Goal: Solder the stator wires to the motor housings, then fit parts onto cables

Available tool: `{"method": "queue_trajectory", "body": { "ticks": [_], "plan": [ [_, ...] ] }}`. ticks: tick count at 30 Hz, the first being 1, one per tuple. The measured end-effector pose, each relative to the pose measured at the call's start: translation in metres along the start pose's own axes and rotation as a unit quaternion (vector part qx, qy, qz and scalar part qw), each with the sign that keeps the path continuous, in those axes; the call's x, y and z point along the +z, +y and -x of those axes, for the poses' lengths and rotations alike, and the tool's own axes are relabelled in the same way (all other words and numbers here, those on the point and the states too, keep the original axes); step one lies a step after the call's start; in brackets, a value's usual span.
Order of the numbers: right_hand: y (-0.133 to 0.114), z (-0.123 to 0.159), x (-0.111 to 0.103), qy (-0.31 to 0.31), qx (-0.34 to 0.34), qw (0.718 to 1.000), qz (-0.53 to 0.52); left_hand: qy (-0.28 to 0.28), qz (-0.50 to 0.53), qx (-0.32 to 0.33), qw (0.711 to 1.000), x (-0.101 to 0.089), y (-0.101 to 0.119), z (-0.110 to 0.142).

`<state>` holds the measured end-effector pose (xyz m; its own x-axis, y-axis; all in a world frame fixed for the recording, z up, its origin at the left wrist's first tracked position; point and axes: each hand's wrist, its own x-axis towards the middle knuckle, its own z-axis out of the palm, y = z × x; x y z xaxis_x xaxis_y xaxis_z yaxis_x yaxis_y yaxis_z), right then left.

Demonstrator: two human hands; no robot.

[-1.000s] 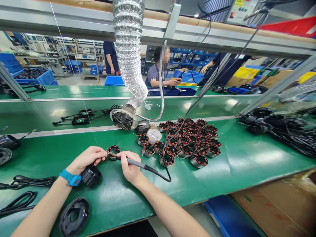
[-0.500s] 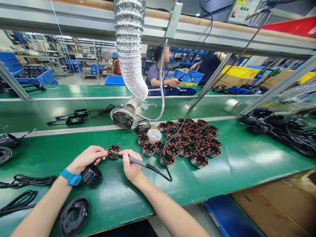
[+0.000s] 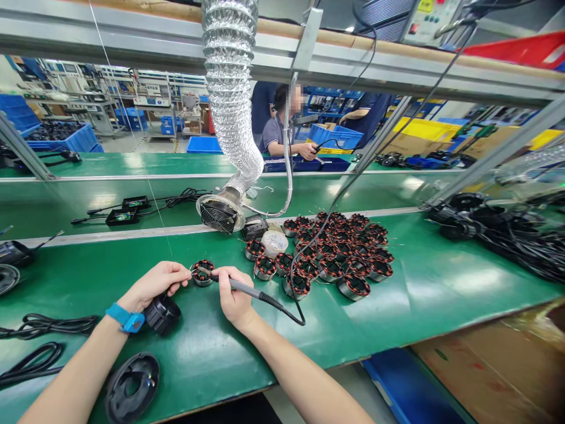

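My right hand (image 3: pixel 236 297) is closed round the grey handle of a soldering iron (image 3: pixel 247 288), whose tip reaches over a single motor stator (image 3: pixel 203 273) with a steel rim and orange-copper windings. On the stator's left side, the fingertips of my left hand (image 3: pixel 159 284) pinch what looks like a thin wire. A black cylindrical housing (image 3: pixel 163 315) is just under my left palm; whether those fingers touch it is hidden. A blue wrist strap (image 3: pixel 126 318) circles my left wrist. Nearer to me, a black round cover (image 3: pixel 132 386) lies flat on the green bench.
Several stators (image 3: pixel 329 268) stand grouped on the right, beside a white round tub (image 3: pixel 274 242). A fume extractor (image 3: pixel 218 215) hangs above the bench. Black cables (image 3: pixel 48 324) lie at left, more (image 3: pixel 507 241) at far right. Small black boxes (image 3: pixel 121 217) sit behind. A co-worker (image 3: pixel 273 135) sits opposite.
Behind the rail, the small black boxes with cables have shifted left. A person's dark clothing now shows behind the seated co-worker. My hands, the iron and the stator keep practically the same positions.
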<state>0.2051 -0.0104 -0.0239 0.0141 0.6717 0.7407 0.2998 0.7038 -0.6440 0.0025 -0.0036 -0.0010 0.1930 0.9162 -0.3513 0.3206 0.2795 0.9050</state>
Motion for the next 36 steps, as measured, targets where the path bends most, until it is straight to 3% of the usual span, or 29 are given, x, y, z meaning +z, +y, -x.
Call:
{"method": "queue_trajectory", "body": {
  "ticks": [13, 22, 31, 36],
  "plan": [
    [0.001, -0.001, -0.001, 0.007, 0.01, 1.0, 0.002, -0.061, 0.062, -0.017, 0.996, -0.013, 0.0, 0.0],
    [-0.002, -0.003, -0.001, 0.012, -0.007, 1.0, 0.004, -0.051, 0.052, -0.031, 0.997, -0.005, -0.003, -0.004],
    [0.0, -0.002, -0.003, 0.011, -0.008, 1.0, -0.006, -0.118, 0.077, -0.023, 0.99, -0.025, -0.006, 0.001],
    [-0.002, -0.005, -0.003, 0.022, -0.012, 1.0, -0.008, -0.089, 0.089, -0.018, 0.992, -0.024, -0.01, -0.004]
  ]
}}
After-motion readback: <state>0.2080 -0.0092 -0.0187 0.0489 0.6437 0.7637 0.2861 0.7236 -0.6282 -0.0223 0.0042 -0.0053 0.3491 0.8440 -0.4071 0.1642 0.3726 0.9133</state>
